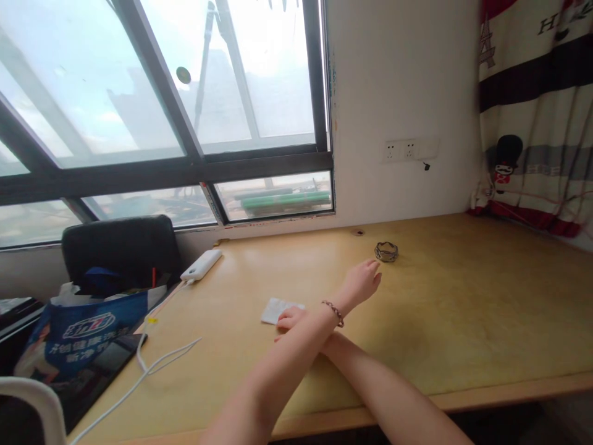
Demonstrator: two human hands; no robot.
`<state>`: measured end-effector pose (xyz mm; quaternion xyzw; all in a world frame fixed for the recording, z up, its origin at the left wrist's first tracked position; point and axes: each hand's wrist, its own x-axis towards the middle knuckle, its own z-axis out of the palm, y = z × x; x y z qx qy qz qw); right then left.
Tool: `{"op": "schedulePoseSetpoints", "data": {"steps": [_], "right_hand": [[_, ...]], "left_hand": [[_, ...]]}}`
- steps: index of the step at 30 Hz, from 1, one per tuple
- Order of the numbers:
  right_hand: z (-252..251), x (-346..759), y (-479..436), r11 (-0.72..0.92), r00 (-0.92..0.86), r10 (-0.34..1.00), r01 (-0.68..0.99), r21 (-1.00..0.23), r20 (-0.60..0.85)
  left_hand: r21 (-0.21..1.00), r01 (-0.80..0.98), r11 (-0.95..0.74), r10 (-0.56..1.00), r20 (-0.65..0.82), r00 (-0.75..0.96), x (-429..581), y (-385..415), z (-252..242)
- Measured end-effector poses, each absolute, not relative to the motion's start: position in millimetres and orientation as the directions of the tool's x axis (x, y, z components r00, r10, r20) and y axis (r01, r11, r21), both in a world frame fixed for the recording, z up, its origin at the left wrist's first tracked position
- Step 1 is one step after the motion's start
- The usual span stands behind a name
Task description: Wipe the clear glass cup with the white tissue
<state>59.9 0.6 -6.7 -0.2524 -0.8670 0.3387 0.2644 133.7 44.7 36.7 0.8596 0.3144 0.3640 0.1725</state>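
Observation:
My forearms cross above the desk, the left one lying over the right. My left hand (362, 284), with a beaded bracelet (334, 313) on its wrist, reaches to the right. Its fingers are loosely bent and hold nothing visible. Just beyond its fingertips sits a dark, openwork ring-shaped object (386, 252); a small gap appears to separate them. Over on the left, my right hand (291, 317) rests at a flat white paper or tissue packet (274, 309). Its fingers lie on the packet's near edge, thumb apart, and my left forearm hides part of this hand.
The wooden desk (482, 309) runs to the wall and window. A white power bank (201, 265) with a white cable (152, 369) lies at its left edge. Beyond that edge stand a black chair (121, 247) and a blue bag (88, 334). A curtain (532, 123) hangs far right.

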Motion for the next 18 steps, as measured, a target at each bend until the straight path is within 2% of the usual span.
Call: {"op": "schedulePoseSetpoints", "data": {"steps": [3, 5, 8, 11, 18], "right_hand": [[-7, 57, -2, 0.759, -0.805, 0.507, 0.248, -0.603, 0.307], [-11, 59, -1, 0.807, -0.809, 0.472, 0.236, -0.542, 0.35], [-19, 63, 3, 0.846, -0.801, 0.436, 0.21, -0.49, 0.409], [-25, 64, 8, 0.857, -0.794, 0.43, 0.21, -0.47, 0.43], [-27, 60, 11, 0.862, -0.789, 0.446, 0.253, -0.439, 0.422]], "left_hand": [[0.448, 0.445, -0.775, 0.631, 0.51, 0.585, 183, 62, 24], [0.347, 0.513, -0.785, 0.617, 0.52, 0.59, 208, 72, 13], [0.186, 0.635, -0.75, 0.635, 0.471, 0.612, 228, 82, -5], [0.069, 0.668, -0.741, 0.636, 0.393, 0.664, 230, 89, -19], [0.03, 0.688, -0.725, 0.631, 0.426, 0.648, 212, 103, -23]]}}
